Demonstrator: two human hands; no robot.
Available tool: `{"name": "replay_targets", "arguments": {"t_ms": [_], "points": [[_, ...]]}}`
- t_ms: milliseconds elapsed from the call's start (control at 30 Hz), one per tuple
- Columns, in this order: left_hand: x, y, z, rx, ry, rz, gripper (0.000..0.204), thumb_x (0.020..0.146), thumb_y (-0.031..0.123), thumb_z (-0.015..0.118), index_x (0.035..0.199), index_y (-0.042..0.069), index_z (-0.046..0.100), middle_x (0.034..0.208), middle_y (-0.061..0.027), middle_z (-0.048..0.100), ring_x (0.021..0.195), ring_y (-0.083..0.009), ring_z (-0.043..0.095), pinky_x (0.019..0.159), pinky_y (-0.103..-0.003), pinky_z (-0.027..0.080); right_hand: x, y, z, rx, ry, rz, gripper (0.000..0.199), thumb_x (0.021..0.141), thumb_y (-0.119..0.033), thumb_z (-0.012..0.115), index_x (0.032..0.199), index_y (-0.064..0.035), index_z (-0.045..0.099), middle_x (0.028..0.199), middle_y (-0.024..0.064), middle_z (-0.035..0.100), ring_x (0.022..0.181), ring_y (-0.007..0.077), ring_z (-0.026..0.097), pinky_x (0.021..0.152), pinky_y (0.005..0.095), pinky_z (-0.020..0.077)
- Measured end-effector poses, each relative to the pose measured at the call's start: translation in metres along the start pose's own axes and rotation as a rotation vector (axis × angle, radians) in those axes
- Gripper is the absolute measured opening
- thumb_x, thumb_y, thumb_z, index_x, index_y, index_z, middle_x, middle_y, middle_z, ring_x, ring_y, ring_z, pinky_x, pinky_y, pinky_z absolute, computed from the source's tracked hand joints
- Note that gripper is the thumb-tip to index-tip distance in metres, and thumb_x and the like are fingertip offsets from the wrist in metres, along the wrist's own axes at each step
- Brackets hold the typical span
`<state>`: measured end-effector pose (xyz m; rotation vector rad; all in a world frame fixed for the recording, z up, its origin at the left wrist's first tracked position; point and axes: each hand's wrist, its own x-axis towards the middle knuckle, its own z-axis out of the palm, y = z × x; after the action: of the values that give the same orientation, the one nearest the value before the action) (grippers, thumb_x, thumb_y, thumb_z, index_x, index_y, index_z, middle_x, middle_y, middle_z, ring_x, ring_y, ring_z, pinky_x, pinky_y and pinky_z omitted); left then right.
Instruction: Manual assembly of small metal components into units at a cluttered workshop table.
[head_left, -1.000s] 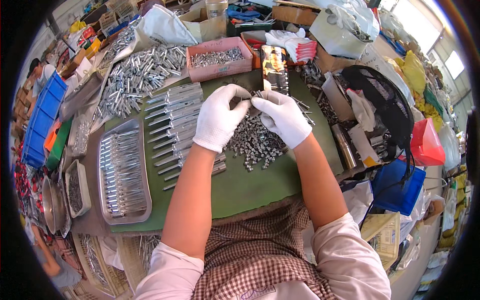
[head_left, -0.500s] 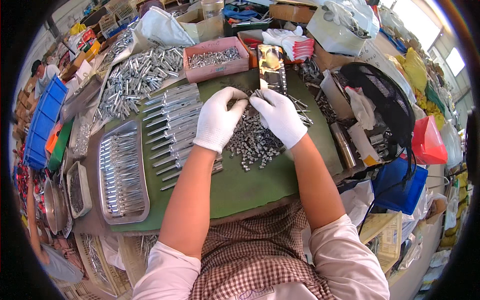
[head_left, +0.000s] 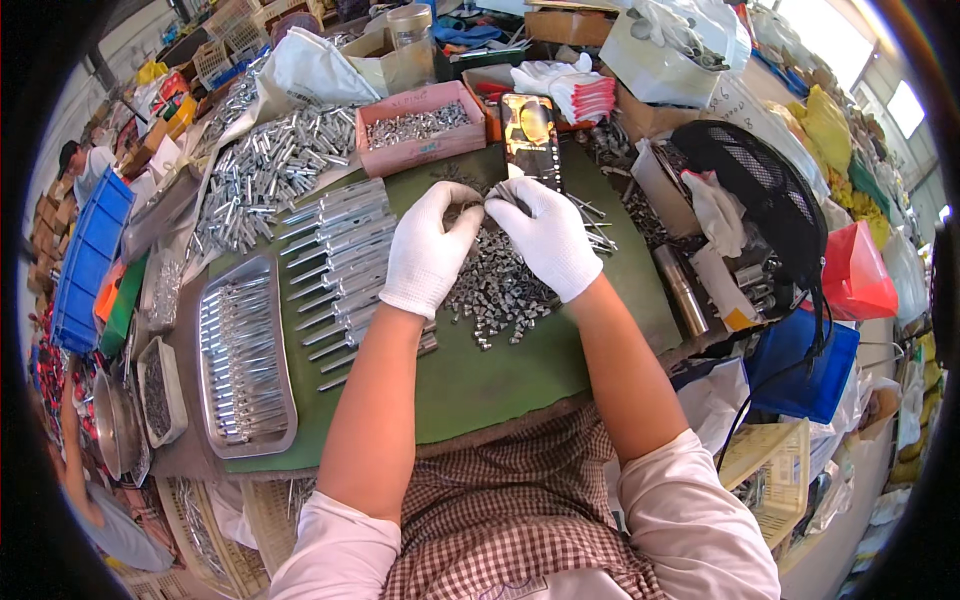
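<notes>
Protruding from the right hand [head_left: 547, 238], small metal pieces [head_left: 504, 191]

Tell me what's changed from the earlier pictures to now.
The whole scene sits slightly farther left in view, as if the head turned. At far left, a co-worker's arm now reaches farther up. No pick-up or release shows. The left hand and right hand stay close together by the pile of small metal parts. The metal tray stays in place.

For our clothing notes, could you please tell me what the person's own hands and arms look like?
The left hand and right hand wear matching white knit gloves. The forearms are bare between these and the loose, pale sleeves.
</notes>
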<state>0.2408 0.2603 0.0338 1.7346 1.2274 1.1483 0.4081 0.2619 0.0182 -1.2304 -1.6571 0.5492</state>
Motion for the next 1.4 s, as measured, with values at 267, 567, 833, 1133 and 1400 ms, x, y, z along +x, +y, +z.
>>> {"name": "replay_targets", "arguments": {"t_ms": [267,567,833,1133,1400], "points": [[0.001,0.005,0.001,-0.076,0.006,-0.218,0.018,0.092,0.017,0.069,0.099,0.001,0.068,0.076,-0.0067,0.068,0.062,-0.0124,0.062,0.061,-0.03,0.05,-0.003,-0.007,0.009,-0.146,0.099,-0.148,0.016,0.092,-0.016,0.067,0.099,-0.0034,0.061,0.087,0.0201,0.067,0.085,0.0404,0.066,0.074,0.0434,0.053],[-0.002,-0.009,0.005,0.431,-0.042,0.235,0.013,0.085,0.018,0.069,0.09,0.006,0.072,0.084,-0.0096,0.066,0.081,-0.0274,0.065,0.076,-0.038,0.051,0.007,0.005,-0.008,0.015,0.153,0.167,0.021,0.095,-0.022,0.063,0.099,-0.0012,0.065,0.087,0.0204,0.069,0.084,0.0393,0.067,0.074,0.0442,0.0518],[0.001,-0.011,0.003,0.448,0.012,0.295,0.016,0.086,0.016,0.068,0.097,0.006,0.073,0.097,-0.0138,0.069,0.095,-0.0319,0.066,0.086,-0.041,0.051,0.005,0.007,-0.004,0.005,0.059,0.132,0.023,0.095,-0.02,0.064,0.101,0.0018,0.066,0.082,0.0121,0.067,0.075,0.0224,0.062,0.07,0.0342,0.0494],[0.0,0.004,-0.003,0.209,0.076,0.158,0.016,0.089,0.014,0.07,0.099,0.002,0.07,0.097,-0.0137,0.07,0.089,-0.0263,0.067,0.081,-0.035,0.051,0.003,0.006,-0.001,0.177,-0.141,0.297,0.034,0.093,-0.029,0.066,0.107,0.002,0.067,0.094,0.0205,0.069,0.086,0.0303,0.068,0.08,0.0373,0.0516],[0.0,0.001,-0.006,0.194,0.014,-0.012,0.023,0.091,0.02,0.068,0.099,-0.002,0.069,0.087,-0.0147,0.071,0.082,-0.0253,0.067,0.078,-0.035,0.052,0.002,0.005,0.009,-0.145,0.129,-0.28,0.017,0.096,-0.017,0.063,0.101,-0.0007,0.064,0.076,0.0006,0.06,0.059,0.0066,0.052,0.054,0.0242,0.0417]]}}
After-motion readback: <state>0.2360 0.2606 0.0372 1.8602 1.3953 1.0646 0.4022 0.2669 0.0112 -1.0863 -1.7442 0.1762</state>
